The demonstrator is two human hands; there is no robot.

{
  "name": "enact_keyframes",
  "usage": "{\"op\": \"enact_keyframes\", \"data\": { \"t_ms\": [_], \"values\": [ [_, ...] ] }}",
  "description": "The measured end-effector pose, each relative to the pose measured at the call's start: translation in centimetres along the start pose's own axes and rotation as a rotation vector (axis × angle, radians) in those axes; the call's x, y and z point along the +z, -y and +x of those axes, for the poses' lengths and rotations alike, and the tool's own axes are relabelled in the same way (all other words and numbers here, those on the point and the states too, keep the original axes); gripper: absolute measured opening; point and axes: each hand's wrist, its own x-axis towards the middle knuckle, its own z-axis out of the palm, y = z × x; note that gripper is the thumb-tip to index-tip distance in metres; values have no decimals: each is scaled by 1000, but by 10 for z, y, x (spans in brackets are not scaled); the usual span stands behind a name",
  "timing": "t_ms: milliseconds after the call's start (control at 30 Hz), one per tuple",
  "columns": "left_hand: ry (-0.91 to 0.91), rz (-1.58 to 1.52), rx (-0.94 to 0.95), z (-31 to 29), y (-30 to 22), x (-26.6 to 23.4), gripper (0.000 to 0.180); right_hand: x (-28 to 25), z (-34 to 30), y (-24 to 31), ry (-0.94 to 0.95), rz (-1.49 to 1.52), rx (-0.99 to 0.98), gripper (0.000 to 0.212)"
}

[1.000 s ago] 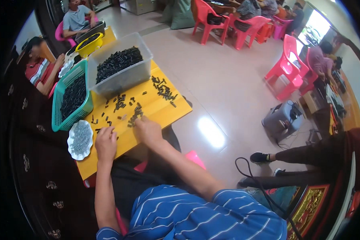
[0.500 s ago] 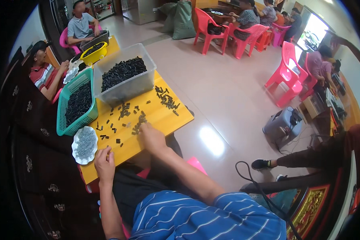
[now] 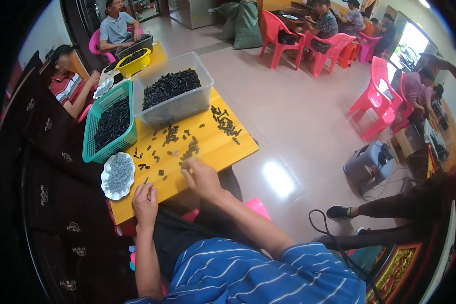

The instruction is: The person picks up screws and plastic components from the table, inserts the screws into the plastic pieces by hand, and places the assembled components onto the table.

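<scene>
My left hand [image 3: 145, 205] is at the near left edge of the yellow tabletop [image 3: 223, 161], its fingers pinched together. A small black piece [image 3: 146, 180] shows at its fingertips. My right hand [image 3: 203, 178] hovers over the near edge, thumb apart from the bent fingers, with nothing visible between them. Just beyond it lies a loose heap of small black cylindrical pieces [image 3: 191, 148]. Left of my left hand stands a white scalloped dish [image 3: 129, 188] of small grey metal parts that look like screws [image 3: 119, 173].
A clear plastic bin [image 3: 175, 112] and a green basket [image 3: 130, 133], both filled with black pieces, stand farther back. More pieces [image 3: 225, 121] are scattered at the right. Dark drawers [image 3: 66, 157] flank the left. Two people sit beyond the table, near a yellow tub [image 3: 134, 63].
The whole view has shifted, so the table sits farther right and slightly higher. My right hand has drawn back a little from the heap; my left hand stays near the edge.
</scene>
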Motion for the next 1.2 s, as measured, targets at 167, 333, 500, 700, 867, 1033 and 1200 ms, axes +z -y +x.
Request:
{"op": "enact_keyframes", "data": {
  "t_ms": [167, 333, 500, 700, 867, 1033, 1200],
  "values": [
    [14, 48, -26, -6, 11, -2, 16, 19, -3, -7, -45, 121, 10, 18],
    [-23, 29, 11, 3, 10, 9, 15, -2, 12, -22, 14, 587, 476, 15],
    [-64, 8, 6, 2, 12, 12, 14, 2, 14, -18, 46, 722, 494, 20],
    [10, 2, -18, 12, 3, 22, 15, 1, 11, -16, 79, 773, 503, 21],
    [-13, 29, 80, 23, 1, 36, 16, 5, 11, -15, 70, 762, 505, 19],
    [70, 122, 43, 27, -5, 39, 9, 4, 10, -19, 99, 811, 521, 15],
    [42, 93, 51, 30, -8, 42, 6, 0, 13, -19, 99, 906, 580, 16]
  ]
}}
